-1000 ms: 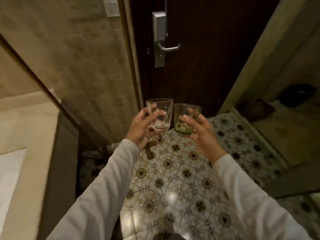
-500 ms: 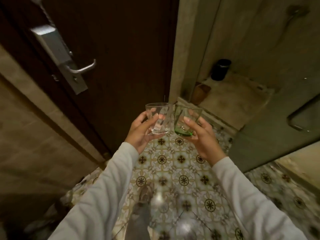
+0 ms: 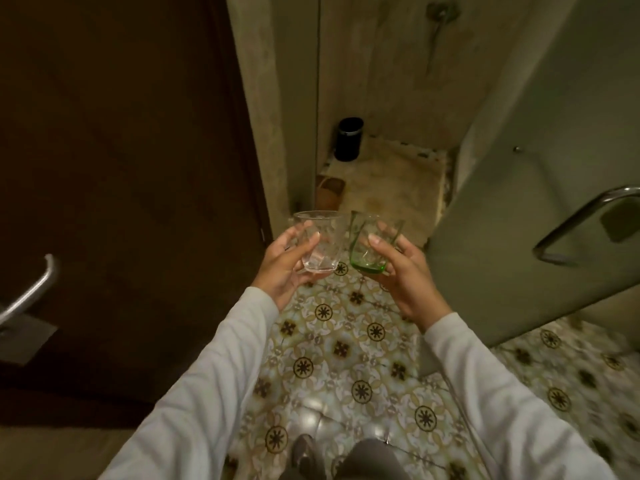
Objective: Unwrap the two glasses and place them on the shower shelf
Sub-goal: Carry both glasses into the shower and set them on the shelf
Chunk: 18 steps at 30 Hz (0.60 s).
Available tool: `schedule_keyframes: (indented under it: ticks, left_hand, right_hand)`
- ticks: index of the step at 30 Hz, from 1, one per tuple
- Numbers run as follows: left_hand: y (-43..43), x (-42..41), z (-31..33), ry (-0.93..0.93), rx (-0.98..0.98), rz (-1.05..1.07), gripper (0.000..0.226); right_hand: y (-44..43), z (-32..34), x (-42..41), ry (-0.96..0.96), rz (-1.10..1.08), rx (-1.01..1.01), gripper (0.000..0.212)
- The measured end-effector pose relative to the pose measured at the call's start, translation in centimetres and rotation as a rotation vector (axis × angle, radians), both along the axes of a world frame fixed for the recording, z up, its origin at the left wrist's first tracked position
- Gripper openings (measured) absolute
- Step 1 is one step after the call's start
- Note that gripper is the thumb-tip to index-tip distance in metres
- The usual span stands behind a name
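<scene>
Carrying both glasses out in front of me, I have one in each hand so neither has to be set down on the way. My left hand (image 3: 280,268) is curled round the clear glass (image 3: 320,242), thumb across its near side. My right hand (image 3: 405,275) grips the green glass (image 3: 370,247) the same way. Both are upright, rims up and bare of any wrapping, held just beside each other; whether their sides touch I can't tell, since the picture is smeared there.

They sit just left of the shower door (image 3: 502,220), near its free edge, above the patterned floor (image 3: 346,341). That door stands open, which leaves the way in free. Beyond its edge, deeper in, a black bin (image 3: 348,138) stands on the shower floor, and well to the left of the shower door is a dark wooden door (image 3: 121,168).

No shelf shows from here; I judge it lies inside, out of view. Unwrapping looks done. What remains is stepping in and setting each glass on its base, one at a time so they don't knock.
</scene>
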<state>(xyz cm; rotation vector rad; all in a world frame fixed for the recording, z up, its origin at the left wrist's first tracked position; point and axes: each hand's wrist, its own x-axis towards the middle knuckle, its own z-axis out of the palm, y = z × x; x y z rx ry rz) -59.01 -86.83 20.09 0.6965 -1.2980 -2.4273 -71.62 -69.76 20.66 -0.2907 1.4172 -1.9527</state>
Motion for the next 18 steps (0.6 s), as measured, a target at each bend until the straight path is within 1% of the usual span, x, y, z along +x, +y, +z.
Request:
schedule_keyframes:
  ticks: [2,4,5,7,8,9,12,15,18]
  left_hand:
    - [-1.5,-2.3,-0.2,0.001,-0.005,-0.035,0.079]
    - [-2.8,-4.7,-0.6,0.006,0.000,-0.069,0.076]
    - [-3.4,-6.0,-0.8,0.011,0.002,-0.083,0.074]
    - [-4.4,-8.6,-1.2,0.011,-0.009,-0.113,0.067]
    - [-4.9,-10.0,-1.4,0.009,-0.011,-0.125,0.066]
    - [-5.3,-11.6,-1.7,0.008,-0.011,-0.135,0.066]
    - [-6.6,-16.3,-2.1,0.010,-0.031,-0.162,0.068]
    - [-7.7,-21.8,-2.3,0.023,-0.031,-0.181,0.060]
    - [-8.4,-27.4,-2.3,0.023,-0.024,-0.175,0.059]
  right_hand:
    - [-0.9,0.0,-1.6,0.006,-0.032,0.001,0.028]
    - [-1.7,-0.4,-3.5,0.005,-0.062,0.005,0.028]
    - [-2.1,-0.5,-4.5,-0.001,-0.079,0.006,0.034]
    - [-2.6,-0.8,-6.6,-0.010,-0.116,0.022,0.053]
    - [-2.8,-1.0,-7.7,-0.015,-0.133,0.024,0.059]
    - [-3.0,-1.2,-9.1,-0.021,-0.149,0.021,0.061]
    - [-3.4,-1.8,-13.1,-0.022,-0.179,0.005,0.050]
    - [-3.8,-2.0,-17.9,-0.020,-0.175,-0.022,0.036]
    - [-4.3,-2.0,-23.1,-0.012,-0.207,-0.009,0.039]
